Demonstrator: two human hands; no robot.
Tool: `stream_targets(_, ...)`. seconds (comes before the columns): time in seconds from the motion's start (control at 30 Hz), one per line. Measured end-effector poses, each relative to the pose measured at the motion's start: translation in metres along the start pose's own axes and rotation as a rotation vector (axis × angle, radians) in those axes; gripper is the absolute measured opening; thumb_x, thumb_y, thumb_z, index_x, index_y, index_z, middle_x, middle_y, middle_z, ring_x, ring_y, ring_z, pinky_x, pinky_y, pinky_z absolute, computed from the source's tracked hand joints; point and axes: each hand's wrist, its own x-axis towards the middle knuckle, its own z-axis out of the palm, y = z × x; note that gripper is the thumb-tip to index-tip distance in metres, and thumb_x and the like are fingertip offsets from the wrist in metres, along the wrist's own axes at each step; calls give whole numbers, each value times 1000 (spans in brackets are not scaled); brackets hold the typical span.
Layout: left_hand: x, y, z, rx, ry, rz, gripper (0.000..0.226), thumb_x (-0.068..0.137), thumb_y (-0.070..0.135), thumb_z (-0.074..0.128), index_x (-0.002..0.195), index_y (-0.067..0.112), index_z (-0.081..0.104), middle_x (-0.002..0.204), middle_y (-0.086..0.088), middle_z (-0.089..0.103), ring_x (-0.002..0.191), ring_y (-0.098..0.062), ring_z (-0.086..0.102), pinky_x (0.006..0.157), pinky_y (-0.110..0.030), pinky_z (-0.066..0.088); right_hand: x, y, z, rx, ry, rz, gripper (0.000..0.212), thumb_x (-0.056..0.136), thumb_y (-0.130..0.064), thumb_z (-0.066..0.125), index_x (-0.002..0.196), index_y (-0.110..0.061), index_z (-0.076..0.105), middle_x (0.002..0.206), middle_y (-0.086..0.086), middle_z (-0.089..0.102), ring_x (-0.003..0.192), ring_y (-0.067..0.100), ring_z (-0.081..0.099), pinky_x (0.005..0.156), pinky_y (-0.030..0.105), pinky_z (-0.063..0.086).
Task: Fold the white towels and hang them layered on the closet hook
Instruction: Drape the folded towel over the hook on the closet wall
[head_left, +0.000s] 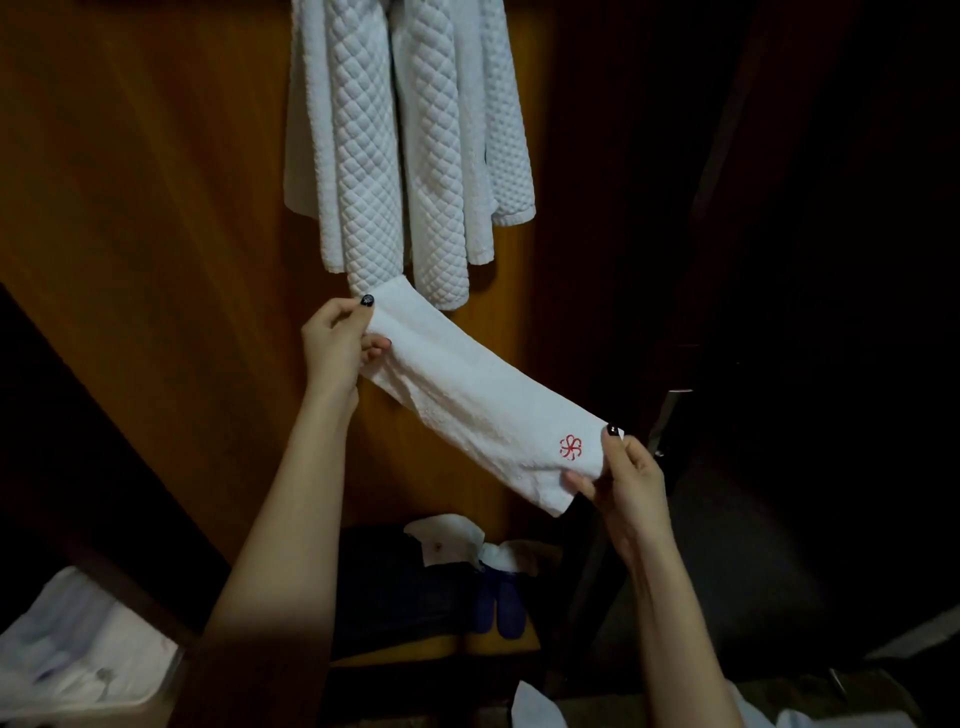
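The towel (478, 395) is in the air in front of the closet. It is folded into a long narrow band and stretched between both hands, slanting from upper left down to lower right. The left hand (335, 345) pinches the upper end, thumb on top and fingers beneath. The right hand (626, 475) pinches the lower end the same way, just beside a red emblem (571, 447). Each grip is clamped on the cloth at one short end. The pull between them is probably what holds the layers flat and the edges in line (a slack band would sag open along its length).

Behind the upper end are the hung towels (405, 156), quilted white ones draped in several strips against the wooden panel (156, 208). Their lowest tip sits just above the left thumb. The hook is above the frame and cannot be seen.

The fold looks done or nearly so, and what seems left for this towel is raising it to the hook, on top of those already there. Tension at both ends would make that lift tidy. Releasing one end early could let the layers slide apart.

Low in the closet lie dark clothes (400, 582) and blue slippers (498, 608).
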Motion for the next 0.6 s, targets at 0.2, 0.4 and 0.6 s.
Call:
stream_targets(0.2,0,4,1,-2,4,4,16,96,13,57,80,16,59,68,-3,57,46,-4,57,49,-18,43,5,8,-4,-43,-149,124,20,90,-1,62,107,8,68,102,17,74,97,25,72,72,23,58)
stream_targets(0.4,-1,3,-4,-30,7,-10,15,95,16,59,81,17,62,66,0,58,46,-4,55,51,-18,42,4,12,1,28,-116,10,20,100,-15,52,115,-9,64,107,7,74,98,22,72,73,35,60)
stream_targets(0.6,-10,1,-6,174,-135,49,17,98,14,53,82,20,55,71,-1,61,52,-5,62,46,-14,45,0,13,-1,-25,53,12,18,101,-22,52,108,-13,65,104,8,73,97,23,70,77,43,61)
